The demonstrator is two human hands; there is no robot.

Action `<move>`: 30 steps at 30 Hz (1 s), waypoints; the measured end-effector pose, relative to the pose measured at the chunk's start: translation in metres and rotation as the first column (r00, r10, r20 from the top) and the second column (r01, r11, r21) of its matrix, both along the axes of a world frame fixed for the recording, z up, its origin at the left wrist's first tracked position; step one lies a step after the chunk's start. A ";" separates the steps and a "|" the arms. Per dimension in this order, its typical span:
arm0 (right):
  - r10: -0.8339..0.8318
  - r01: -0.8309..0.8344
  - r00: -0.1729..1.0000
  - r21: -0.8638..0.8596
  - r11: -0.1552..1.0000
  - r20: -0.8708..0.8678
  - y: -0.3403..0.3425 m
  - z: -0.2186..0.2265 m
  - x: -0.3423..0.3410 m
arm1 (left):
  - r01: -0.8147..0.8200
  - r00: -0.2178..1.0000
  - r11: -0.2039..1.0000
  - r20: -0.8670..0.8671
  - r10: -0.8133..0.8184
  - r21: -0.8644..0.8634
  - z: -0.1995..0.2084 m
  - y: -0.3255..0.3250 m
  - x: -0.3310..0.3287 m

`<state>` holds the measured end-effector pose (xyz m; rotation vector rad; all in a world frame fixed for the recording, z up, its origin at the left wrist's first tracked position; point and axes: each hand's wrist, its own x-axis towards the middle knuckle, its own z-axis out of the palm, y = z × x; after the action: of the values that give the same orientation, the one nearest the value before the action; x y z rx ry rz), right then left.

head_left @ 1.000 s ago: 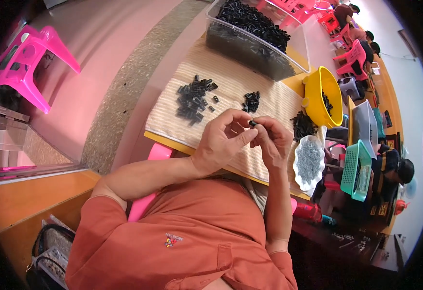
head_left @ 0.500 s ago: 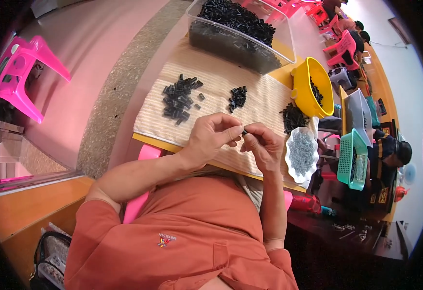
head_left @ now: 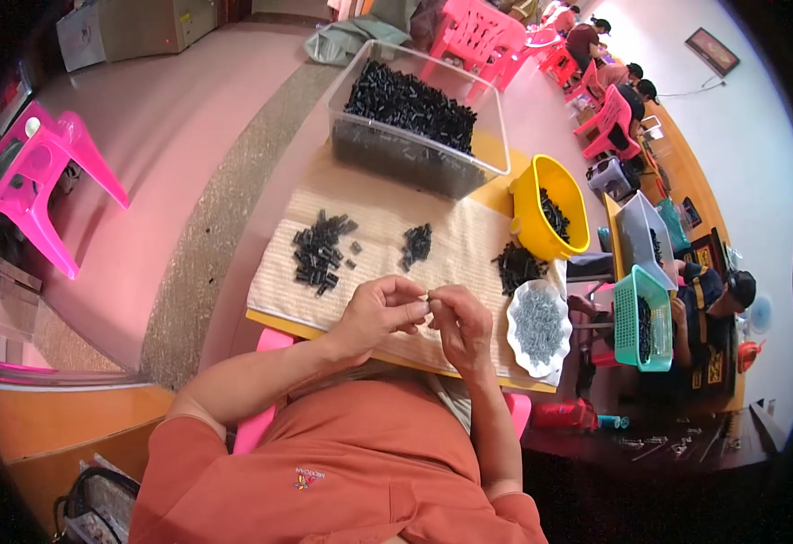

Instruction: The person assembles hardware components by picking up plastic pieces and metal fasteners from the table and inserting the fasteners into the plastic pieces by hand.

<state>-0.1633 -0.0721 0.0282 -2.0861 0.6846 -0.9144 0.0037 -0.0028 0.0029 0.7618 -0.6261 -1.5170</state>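
From my remote station, I see the left hand [head_left: 381,314] and right hand [head_left: 465,326] at frame centre, fingertips together, pinching one small dark piece [head_left: 429,297], mostly hidden. I judge this piece unfinished. Considerable stock remains: a loose pile of short black plastic tubes [head_left: 316,254], left of centre, and a heaped clear rectangular plastic bin [head_left: 401,161], upper centre. Completed count: cannot tell.

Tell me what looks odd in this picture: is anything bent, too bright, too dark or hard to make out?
In the head view, the long wooden counter bends into a curve and the corners go black; in the head view, the white wall looks pale and bright, the lower right very dark; in the head view, the piled black pieces partly merge.
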 end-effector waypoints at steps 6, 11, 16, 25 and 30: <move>0.060 -0.058 0.998 -0.119 0.991 0.009 -0.003 0.002 -0.006 | 0.023 1.000 0.999 0.013 -0.023 0.022 0.002 0.000 0.001; 0.071 -0.071 0.997 -0.095 0.993 -0.005 0.000 0.006 -0.007 | 0.035 0.999 0.999 0.039 -0.034 0.000 0.001 -0.001 0.003; 0.068 -0.065 0.998 -0.150 0.987 0.010 -0.002 0.000 -0.005 | 0.048 0.998 0.999 0.049 -0.048 0.001 0.003 -0.002 0.004; 0.057 -0.062 0.997 -0.103 0.993 -0.055 0.008 0.003 -0.014 | 0.094 0.992 0.992 0.076 -0.100 0.080 0.005 0.001 0.001; 0.068 -0.072 0.997 -0.111 0.991 -0.043 0.009 0.001 -0.016 | 0.056 0.993 0.995 0.095 -0.064 0.083 0.004 0.000 -0.001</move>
<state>-0.1790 -0.0631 0.0290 -2.2181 0.5883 -0.8929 0.0024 -0.0028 0.0069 0.8895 -0.6686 -1.5750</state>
